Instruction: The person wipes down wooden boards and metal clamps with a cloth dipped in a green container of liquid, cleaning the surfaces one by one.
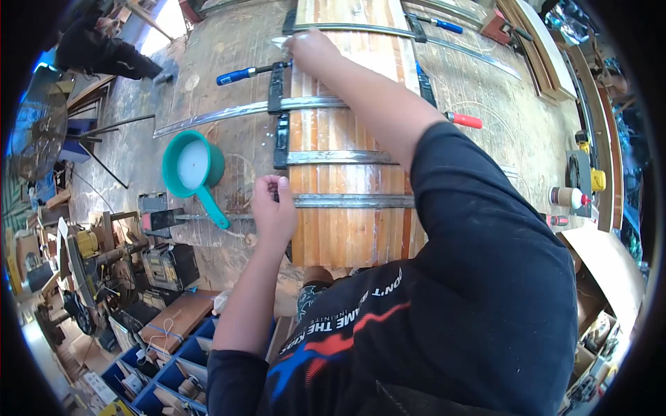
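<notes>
A panel of glued wooden strips (340, 239) lies before me, with several metal bar clamps (347, 201) across it. My right hand (312, 52) reaches over the panel to its far left edge. Its fingers close on a small white piece (279, 42), perhaps cloth or paper. Just below that hand is a clamp's blue handle (236, 76). My left hand (274, 204) is beside the panel's near left edge, its fingers curled in and nothing visible in them. To its left stands a green dipper (215, 163) with whitish liquid inside.
Long clamp bars (208, 118) stick out left across the worktable (229, 52). At the right are a red clamp handle (466, 120), a glue bottle (565, 197) and stacked boards (538, 55). Blue bins (159, 381) stand lower left. Another person (104, 52) is at the upper left.
</notes>
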A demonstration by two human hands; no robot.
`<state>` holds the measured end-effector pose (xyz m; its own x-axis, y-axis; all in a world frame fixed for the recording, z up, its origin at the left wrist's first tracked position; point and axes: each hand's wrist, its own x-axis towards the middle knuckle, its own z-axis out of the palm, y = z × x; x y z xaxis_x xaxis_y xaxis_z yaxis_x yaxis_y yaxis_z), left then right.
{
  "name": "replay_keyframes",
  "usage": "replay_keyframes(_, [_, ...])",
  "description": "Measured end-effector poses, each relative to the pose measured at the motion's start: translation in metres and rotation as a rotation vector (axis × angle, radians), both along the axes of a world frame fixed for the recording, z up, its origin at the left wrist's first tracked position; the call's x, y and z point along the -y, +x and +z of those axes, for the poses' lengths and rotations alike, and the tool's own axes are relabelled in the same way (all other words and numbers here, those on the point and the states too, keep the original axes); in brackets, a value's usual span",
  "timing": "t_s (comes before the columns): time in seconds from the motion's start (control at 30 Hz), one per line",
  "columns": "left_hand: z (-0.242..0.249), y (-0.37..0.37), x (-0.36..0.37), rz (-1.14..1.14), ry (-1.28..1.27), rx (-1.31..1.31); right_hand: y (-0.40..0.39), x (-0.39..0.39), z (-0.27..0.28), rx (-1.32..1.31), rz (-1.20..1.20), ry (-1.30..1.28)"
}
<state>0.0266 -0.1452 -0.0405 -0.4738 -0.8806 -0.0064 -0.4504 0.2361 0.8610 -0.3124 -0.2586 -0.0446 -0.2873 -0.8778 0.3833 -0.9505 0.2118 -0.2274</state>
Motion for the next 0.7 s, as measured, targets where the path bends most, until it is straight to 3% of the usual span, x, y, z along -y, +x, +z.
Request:
replay_keyframes(0.07, [0.006,-0.003,0.0,0.014,0.049,-0.007,0.032,-0.027,0.021,0.292,-0.044,0.289])
replay_keyframes(0.13, [0.005,0.0,0.0,-0.031,-0.043,-0.026,0.062,-0.091,0.021,0.221,0.191,0.101])
replay_keyframes(0.27, [-0.004,0.005,0.002,-0.062,-0.089,-0.024,0.015,-0.042,0.013,0.189,0.088,0.233])
replay_keyframes(0.3, [-0.005,0.003,0.004,-0.072,-0.091,-0.017,-0.008,-0.022,0.009,0.228,-0.002,0.145])
replay_keyframes(0.33, [-0.005,0.0,0.006,-0.08,-0.09,-0.013,-0.021,-0.005,0.023,0.309,-0.096,0.243])
replay_keyframes(0.4, [-0.004,0.001,0.007,-0.09,-0.068,-0.004,-0.013,-0.006,0.02,0.076,-0.138,0.036])
replay_keyframes(0.5, [-0.001,0.002,0.007,-0.09,-0.08,0.001,0.007,-0.043,0.014,-0.03,0.013,0.196])
replay_keyframes(0.57, [-0.003,0.003,0.004,-0.092,-0.091,-0.024,0.052,-0.094,0.045,0.198,0.042,0.292])
replay_keyframes(0.6, [-0.004,0.002,0.005,-0.096,-0.105,-0.028,0.054,-0.11,0.031,0.115,0.208,0.111])
replay_keyframes(0.7, [-0.011,0.003,0.007,-0.105,-0.155,-0.001,0.026,-0.096,0.051,0.205,0.058,0.324])
